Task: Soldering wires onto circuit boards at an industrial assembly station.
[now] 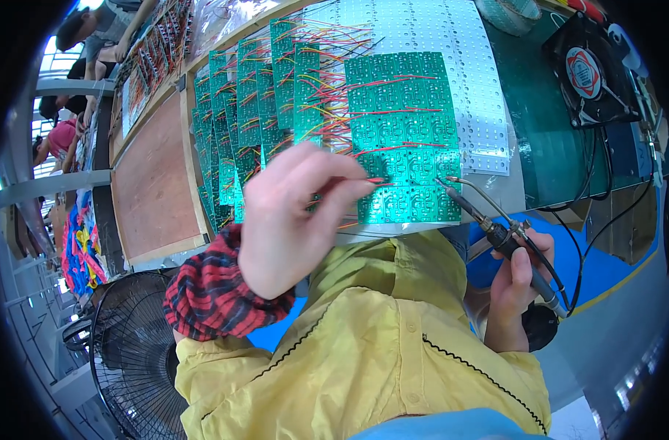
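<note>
A green circuit board panel [402, 165] lies at the near edge of the bench, with several red wires crossing it in rows. Over its left side, my left hand [294, 209] is closed, thumb and forefinger pinching a red wire [377, 180] that reaches onto the panel. My right hand [516, 279] grips a soldering iron [502, 238] off the panel's right edge. The iron's tip points at the panel's right side, and a thin metal tube clamped to the iron runs beside it. Whether the tip touches the board, I cannot tell.
Several green boards [282, 88] with red and yellow wires overlap on the left. Beneath the panel lies a white perforated sheet [430, 29]. A black fan [591, 70] stands at the back right, its cables hanging nearby. A floor fan [133, 352] is at lower left; people work beyond.
</note>
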Motion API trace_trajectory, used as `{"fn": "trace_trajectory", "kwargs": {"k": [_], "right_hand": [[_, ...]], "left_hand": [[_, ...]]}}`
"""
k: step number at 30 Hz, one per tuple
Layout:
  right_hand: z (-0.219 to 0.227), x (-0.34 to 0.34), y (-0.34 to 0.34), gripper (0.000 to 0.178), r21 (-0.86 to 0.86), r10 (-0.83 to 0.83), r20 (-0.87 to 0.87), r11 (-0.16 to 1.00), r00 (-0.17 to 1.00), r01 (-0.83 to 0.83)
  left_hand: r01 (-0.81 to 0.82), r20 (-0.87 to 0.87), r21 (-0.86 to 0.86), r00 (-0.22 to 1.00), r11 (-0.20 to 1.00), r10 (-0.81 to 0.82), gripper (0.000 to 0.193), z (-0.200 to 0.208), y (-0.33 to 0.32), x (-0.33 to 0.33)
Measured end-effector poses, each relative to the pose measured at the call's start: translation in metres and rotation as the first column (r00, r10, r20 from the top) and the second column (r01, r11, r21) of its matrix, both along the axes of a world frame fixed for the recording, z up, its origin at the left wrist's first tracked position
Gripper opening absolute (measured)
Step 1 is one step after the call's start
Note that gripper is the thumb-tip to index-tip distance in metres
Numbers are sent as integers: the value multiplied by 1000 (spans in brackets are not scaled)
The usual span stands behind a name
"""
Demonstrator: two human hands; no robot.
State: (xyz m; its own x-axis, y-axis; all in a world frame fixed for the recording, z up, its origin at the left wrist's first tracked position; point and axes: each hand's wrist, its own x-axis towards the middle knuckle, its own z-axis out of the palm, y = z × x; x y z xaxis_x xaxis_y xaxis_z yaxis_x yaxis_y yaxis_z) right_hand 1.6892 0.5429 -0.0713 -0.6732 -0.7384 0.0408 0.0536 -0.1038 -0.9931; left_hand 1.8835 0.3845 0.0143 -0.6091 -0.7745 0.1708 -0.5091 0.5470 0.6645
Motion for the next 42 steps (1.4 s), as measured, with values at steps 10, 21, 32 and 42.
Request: {"fn": "trace_trajectory", "kwargs": {"k": [10,21,32,42], "right_hand": [[6,1,-1,18,-71,102,24,992,994,-100],[3,-2,-6,18,-89,206,-79,973,975,-212],[2,-3,-2,16,-113,143,-21,983,990,-144],[6,-4,0,18,-56,7,105,998,994,-1]], "left_hand": [[99,58,-140,994,985,-92,12,-40,4,-33],[134,80,-166,989,977,-122,12,-39,3,-32],[128,51,-188,991,974,-120,12,-41,4,-32],[143,99,-39,985,989,-139,8,-22,2,-24]]}}
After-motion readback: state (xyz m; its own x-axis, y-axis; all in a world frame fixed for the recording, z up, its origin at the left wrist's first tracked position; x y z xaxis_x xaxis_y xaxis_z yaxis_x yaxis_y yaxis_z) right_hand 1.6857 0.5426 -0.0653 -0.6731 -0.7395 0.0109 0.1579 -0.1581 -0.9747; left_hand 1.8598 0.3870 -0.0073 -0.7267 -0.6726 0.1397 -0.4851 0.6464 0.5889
